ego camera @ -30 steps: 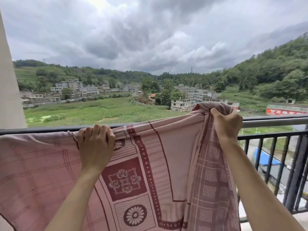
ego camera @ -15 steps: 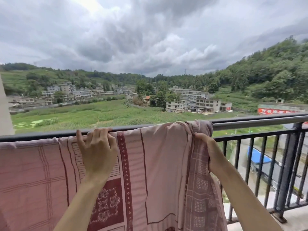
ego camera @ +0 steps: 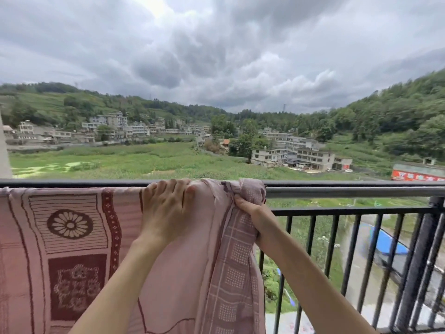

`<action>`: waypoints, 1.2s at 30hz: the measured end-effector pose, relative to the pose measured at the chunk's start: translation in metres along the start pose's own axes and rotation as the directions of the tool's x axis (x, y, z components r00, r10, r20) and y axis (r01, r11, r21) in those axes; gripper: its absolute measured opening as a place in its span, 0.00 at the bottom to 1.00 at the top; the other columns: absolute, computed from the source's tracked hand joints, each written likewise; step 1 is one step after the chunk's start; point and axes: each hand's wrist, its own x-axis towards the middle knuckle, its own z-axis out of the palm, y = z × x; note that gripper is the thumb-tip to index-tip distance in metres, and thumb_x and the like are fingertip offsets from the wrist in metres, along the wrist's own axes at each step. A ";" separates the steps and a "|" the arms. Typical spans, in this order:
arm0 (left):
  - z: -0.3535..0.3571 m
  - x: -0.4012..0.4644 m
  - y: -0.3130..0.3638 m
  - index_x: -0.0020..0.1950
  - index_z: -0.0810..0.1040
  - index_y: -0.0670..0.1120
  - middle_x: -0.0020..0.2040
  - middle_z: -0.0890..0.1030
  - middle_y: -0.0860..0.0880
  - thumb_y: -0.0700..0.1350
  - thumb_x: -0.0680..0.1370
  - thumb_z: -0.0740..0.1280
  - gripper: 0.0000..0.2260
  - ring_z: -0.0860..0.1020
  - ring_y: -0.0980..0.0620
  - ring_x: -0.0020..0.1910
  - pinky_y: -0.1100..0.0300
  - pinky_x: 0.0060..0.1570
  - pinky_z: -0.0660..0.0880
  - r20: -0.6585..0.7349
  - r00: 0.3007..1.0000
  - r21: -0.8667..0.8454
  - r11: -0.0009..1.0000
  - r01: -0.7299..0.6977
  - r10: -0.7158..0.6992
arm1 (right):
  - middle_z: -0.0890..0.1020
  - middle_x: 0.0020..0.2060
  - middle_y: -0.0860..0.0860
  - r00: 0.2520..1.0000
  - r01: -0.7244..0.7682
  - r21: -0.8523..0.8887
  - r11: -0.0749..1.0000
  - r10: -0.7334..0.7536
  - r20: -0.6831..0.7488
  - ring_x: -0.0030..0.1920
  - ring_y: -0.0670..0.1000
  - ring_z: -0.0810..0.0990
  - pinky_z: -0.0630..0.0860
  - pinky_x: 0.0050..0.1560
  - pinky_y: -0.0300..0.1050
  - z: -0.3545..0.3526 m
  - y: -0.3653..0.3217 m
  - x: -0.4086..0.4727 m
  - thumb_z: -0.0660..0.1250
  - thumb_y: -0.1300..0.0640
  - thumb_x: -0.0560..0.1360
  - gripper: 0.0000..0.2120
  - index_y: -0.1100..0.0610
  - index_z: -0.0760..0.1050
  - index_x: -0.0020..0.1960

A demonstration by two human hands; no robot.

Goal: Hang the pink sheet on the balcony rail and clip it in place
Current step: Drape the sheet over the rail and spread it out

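Observation:
The pink sheet [ego camera: 72,237], patterned with dark red flowers and borders, hangs over the balcony rail [ego camera: 349,190] from the left edge to the middle. My left hand [ego camera: 166,210] lies on the sheet at the rail top, its fingers curled over the rail and the cloth. My right hand [ego camera: 250,213] grips the bunched right edge of the sheet just below the rail, where the cloth wraps around the bar in a thick fold. No clip is visible.
Black vertical bars [ego camera: 356,261] fill the railing to the right, with a thicker post [ego camera: 419,261] near the right edge. A pale wall edge [ego camera: 3,150] stands at far left. Beyond lie fields, houses and a road far below.
The bunched right end of the sheet has come down from above the rail onto it. My left hand slid right along the rail, closer to my right hand.

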 end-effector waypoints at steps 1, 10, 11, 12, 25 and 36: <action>-0.001 0.000 0.002 0.62 0.72 0.52 0.57 0.77 0.52 0.59 0.73 0.36 0.31 0.71 0.50 0.59 0.56 0.58 0.53 0.007 1.000 0.002 1.000 0.021 -0.021 | 0.83 0.29 0.50 1.000 -0.011 0.026 1.000 0.011 -0.001 0.29 0.48 0.82 0.80 0.34 0.43 -0.009 -0.002 0.001 0.64 0.60 0.77 0.04 0.58 0.77 0.48; -0.008 -0.001 0.010 0.55 0.74 0.50 0.54 0.77 0.49 0.61 0.72 0.37 0.31 0.70 0.47 0.57 0.53 0.59 0.55 0.063 0.993 -0.002 0.995 0.103 -0.103 | 0.81 0.25 0.52 0.993 0.014 0.182 0.983 0.008 -0.118 0.24 0.49 0.80 0.79 0.27 0.42 -0.107 -0.038 0.000 0.58 0.63 0.79 0.10 0.59 0.76 0.42; -0.007 -0.001 0.009 0.54 0.74 0.50 0.54 0.77 0.49 0.61 0.72 0.38 0.30 0.71 0.47 0.56 0.53 0.58 0.56 0.051 0.994 0.000 0.995 0.100 -0.100 | 0.81 0.26 0.53 0.984 0.070 0.222 0.972 -0.031 -0.175 0.25 0.49 0.80 0.79 0.27 0.43 -0.129 -0.047 -0.002 0.57 0.64 0.79 0.12 0.59 0.78 0.43; -0.006 -0.001 0.010 0.53 0.75 0.49 0.53 0.77 0.48 0.61 0.72 0.38 0.30 0.71 0.46 0.56 0.52 0.58 0.57 0.034 0.994 0.006 0.995 0.100 -0.101 | 0.82 0.27 0.54 0.972 0.114 0.257 0.960 -0.055 -0.229 0.25 0.50 0.81 0.79 0.26 0.43 -0.151 -0.053 -0.005 0.56 0.63 0.79 0.14 0.59 0.79 0.43; 0.018 -0.020 0.129 0.61 0.73 0.44 0.60 0.77 0.45 0.45 0.75 0.54 0.17 0.69 0.44 0.65 0.51 0.71 0.47 -0.172 0.985 -0.214 0.975 -0.055 0.018 | 0.85 0.36 0.53 0.948 0.175 0.161 0.971 -0.122 -0.294 0.36 0.51 0.84 0.81 0.37 0.46 -0.231 -0.044 -0.026 0.67 0.49 0.72 0.13 0.58 0.83 0.45; 0.080 -0.055 0.376 0.64 0.72 0.47 0.56 0.74 0.51 0.45 0.76 0.65 0.16 0.71 0.53 0.56 0.61 0.57 0.70 0.073 0.988 -0.639 0.767 -0.059 0.137 | 0.83 0.40 0.57 0.971 0.117 -0.053 0.992 -0.125 -0.205 0.41 0.56 0.81 0.79 0.47 0.53 -0.331 -0.089 -0.046 0.60 0.58 0.79 0.11 0.63 0.79 0.50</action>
